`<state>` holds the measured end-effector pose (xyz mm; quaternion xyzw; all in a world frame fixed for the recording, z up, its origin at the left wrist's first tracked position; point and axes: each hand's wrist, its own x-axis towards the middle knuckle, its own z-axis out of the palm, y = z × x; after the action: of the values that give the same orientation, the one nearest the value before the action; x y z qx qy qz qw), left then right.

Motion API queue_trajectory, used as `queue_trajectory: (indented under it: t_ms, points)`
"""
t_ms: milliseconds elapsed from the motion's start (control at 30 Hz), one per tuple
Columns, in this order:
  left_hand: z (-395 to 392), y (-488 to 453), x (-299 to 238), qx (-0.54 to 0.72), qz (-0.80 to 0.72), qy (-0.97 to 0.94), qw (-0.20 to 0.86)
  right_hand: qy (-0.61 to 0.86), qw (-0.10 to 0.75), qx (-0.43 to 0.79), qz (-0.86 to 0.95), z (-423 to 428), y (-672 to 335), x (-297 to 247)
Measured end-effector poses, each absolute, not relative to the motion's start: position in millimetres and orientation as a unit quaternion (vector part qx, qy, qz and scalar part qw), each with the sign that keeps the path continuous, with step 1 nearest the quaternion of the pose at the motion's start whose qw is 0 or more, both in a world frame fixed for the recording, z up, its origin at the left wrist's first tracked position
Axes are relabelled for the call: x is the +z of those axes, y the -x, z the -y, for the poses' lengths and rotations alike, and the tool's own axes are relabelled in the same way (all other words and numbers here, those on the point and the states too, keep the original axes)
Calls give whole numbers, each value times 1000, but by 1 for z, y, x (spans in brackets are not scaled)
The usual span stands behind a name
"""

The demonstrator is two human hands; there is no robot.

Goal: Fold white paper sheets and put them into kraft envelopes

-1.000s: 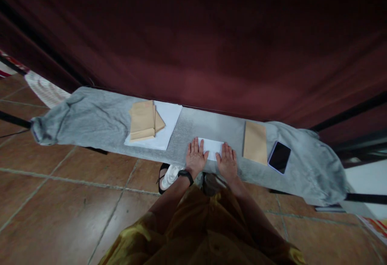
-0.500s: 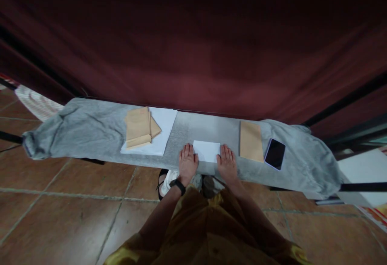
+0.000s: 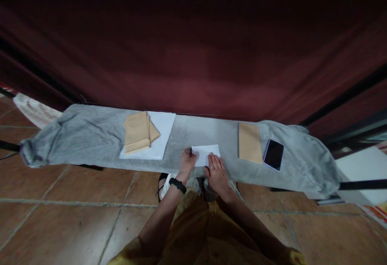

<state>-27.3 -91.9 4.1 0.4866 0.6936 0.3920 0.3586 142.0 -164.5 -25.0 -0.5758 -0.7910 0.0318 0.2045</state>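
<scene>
A folded white sheet of paper lies on the grey cloth-covered bench in front of me. My left hand, with a black watch on the wrist, has its fingers curled on the paper's left edge. My right hand lies flat with fingers stretched out on the paper's near right part. A single brown envelope rests to the right of the paper, and a dark phone lies beyond it.
A stack of brown envelopes sits on white sheets at the left of the bench. A dark red curtain hangs behind. The floor is brown tile. A black metal frame stands at the right.
Both hands lay flat beside the paper; now the left curls onto its left edge and the right has slid leftward onto the sheet. The camera shifted slightly.
</scene>
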Motion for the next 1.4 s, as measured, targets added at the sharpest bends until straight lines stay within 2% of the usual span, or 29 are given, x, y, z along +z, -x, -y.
queue_trajectory:
  t_ms: [167,267,500,633,700,900,1033,1233,1400]
  points:
    - [100,21,13,446,-656,-414,446,571,211,45,792,162,-135,-16]
    - [104,13,28,477,-621,-389,486,588,247,89,766,155,-132,-2]
    - [116,10,52,520,-548,-292,587,599,481,365,526,129,-135,35]
    - [125,2,36,488,-569,-283,598,542,579,487,366,128,-123,30]
    - [127,0,27,493,-568,-286,594,529,593,510,329,132,-117,22]
    - [113,25,13,475,-631,-386,476,592,561,476,328,136,-135,-5]
    - [101,41,8,429,-628,-471,446,637,523,430,368,137,-158,-13]
    - [95,42,2,366,-655,-576,324,697,364,244,567,144,-168,-7]
    - [98,40,6,359,-654,-598,294,715,239,154,639,148,-164,0]
